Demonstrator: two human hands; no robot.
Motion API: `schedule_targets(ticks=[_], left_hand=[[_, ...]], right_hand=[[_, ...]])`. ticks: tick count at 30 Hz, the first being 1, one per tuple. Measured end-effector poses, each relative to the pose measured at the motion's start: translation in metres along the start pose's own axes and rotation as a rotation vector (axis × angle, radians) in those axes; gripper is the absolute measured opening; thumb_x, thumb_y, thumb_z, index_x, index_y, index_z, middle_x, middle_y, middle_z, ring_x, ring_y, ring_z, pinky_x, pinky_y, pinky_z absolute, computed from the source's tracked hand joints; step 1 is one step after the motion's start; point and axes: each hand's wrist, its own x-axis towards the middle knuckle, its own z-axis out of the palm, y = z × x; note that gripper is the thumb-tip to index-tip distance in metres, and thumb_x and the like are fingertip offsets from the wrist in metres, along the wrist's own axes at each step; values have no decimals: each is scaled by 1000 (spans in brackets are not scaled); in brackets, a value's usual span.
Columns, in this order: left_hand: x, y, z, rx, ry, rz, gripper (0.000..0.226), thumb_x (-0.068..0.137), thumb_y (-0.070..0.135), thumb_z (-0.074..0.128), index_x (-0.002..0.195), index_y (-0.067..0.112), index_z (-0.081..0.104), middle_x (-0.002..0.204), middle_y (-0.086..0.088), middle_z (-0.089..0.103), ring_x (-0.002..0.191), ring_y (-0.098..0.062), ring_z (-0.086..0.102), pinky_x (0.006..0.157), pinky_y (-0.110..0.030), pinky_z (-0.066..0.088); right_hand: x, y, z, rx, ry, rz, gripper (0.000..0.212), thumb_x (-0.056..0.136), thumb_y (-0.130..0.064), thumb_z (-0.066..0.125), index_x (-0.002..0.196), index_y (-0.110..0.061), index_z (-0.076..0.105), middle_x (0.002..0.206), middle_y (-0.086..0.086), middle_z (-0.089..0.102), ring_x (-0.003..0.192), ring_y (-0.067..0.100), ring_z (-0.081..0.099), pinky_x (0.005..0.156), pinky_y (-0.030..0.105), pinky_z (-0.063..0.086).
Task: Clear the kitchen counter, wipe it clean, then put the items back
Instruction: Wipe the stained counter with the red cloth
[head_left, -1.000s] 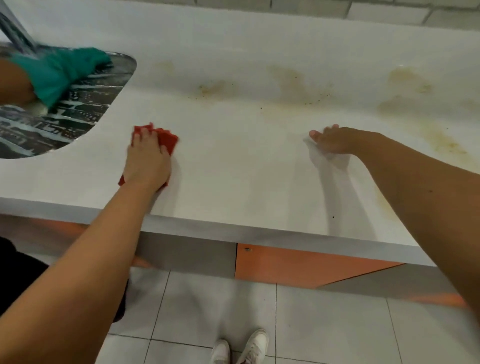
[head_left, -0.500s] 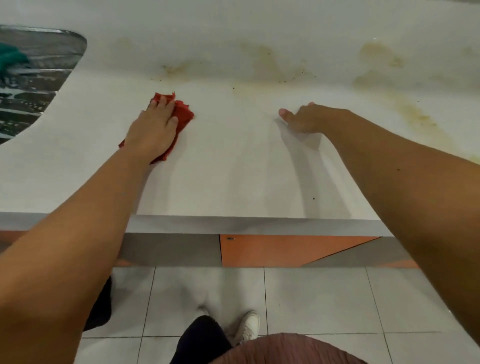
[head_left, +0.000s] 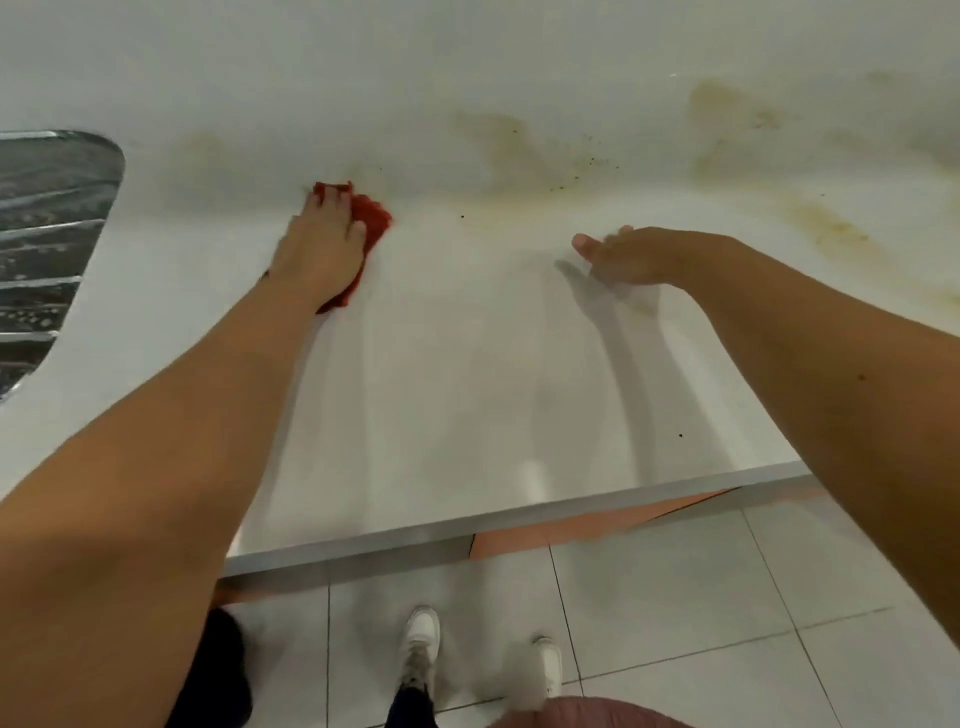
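Observation:
My left hand (head_left: 319, 249) presses flat on a red cloth (head_left: 371, 221) lying on the white kitchen counter (head_left: 457, 374), far from the front edge and near the brown-yellow stains (head_left: 519, 150) at the back. Red fabric shows past my fingertips and along the right side of my palm. My right hand (head_left: 623, 254) rests on the counter to the right of the cloth, fingers together and pointing left, holding nothing.
A steel sink (head_left: 41, 249) is cut into the counter at the left. More yellowish stains (head_left: 826, 223) and dark crumbs (head_left: 582, 176) mark the back right. The counter's front edge (head_left: 519, 514) runs above orange cabinet fronts and a tiled floor.
My left hand has pushed the red cloth away from me and to the right, up to the stained strip. The other person's green-gloved hand at the sink has left the view.

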Motion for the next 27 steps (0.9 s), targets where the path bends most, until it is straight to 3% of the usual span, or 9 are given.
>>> schedule_targets(ticks=[2,4,10,13,16,19,21,24,27], left_hand=[[-16,16,12,10,-62,148,51,102,27,25,149,8,14,158,-8,9,146,-20,8,116,-35,7],[-20,4,13,24,-69,192,51,102,28,23,149,11,12,158,-4,8,146,-17,7,116,-34,5],[48,-55,-13,76,35,-77,51,101,22,25,146,-2,18,153,-20,19,142,-32,18,115,-44,17],[69,-41,-14,64,10,-90,52,101,24,23,146,-1,16,155,-18,17,143,-31,15,115,-45,18],[50,-8,-1,58,-40,76,52,101,26,23,147,2,16,156,-14,14,144,-27,12,115,-41,14],[11,-1,9,69,-77,215,51,102,27,22,149,6,13,158,-8,9,146,-21,7,116,-38,8],[6,-21,4,83,-47,157,51,102,26,21,149,7,13,158,-8,9,146,-20,8,116,-39,8],[29,-60,-11,129,17,-42,51,101,24,21,147,2,16,156,-13,13,145,-25,11,115,-44,11],[53,-66,-17,129,30,-176,52,101,24,22,147,1,16,156,-15,15,144,-28,12,115,-45,14]], right_hand=[[0,-2,-1,-42,-11,-8,81,83,-67,11,128,-12,50,145,21,30,126,34,38,104,44,27],[0,-5,0,-28,-4,26,80,88,-66,11,129,-9,50,150,19,23,134,34,32,109,44,23],[-3,-11,3,8,17,93,74,94,-61,9,142,-12,38,159,10,-1,144,30,18,115,43,14],[-5,-14,3,65,19,96,76,95,-60,10,142,-7,36,159,9,-3,145,29,16,115,41,12],[-7,-16,-2,113,4,95,76,95,-59,11,142,-5,35,159,10,4,145,29,14,116,40,10],[-12,-18,-19,94,-75,120,73,94,-60,13,136,-11,48,153,12,27,142,28,24,115,41,13],[-9,-26,-30,-18,-52,149,68,97,-55,19,129,-7,54,144,16,42,133,30,37,110,40,24],[9,-47,-33,-89,157,82,53,99,-42,33,121,1,56,130,20,53,119,34,49,98,37,39],[22,-80,-22,49,273,-81,45,99,-34,38,132,-7,49,140,12,46,129,29,43,105,35,35]])
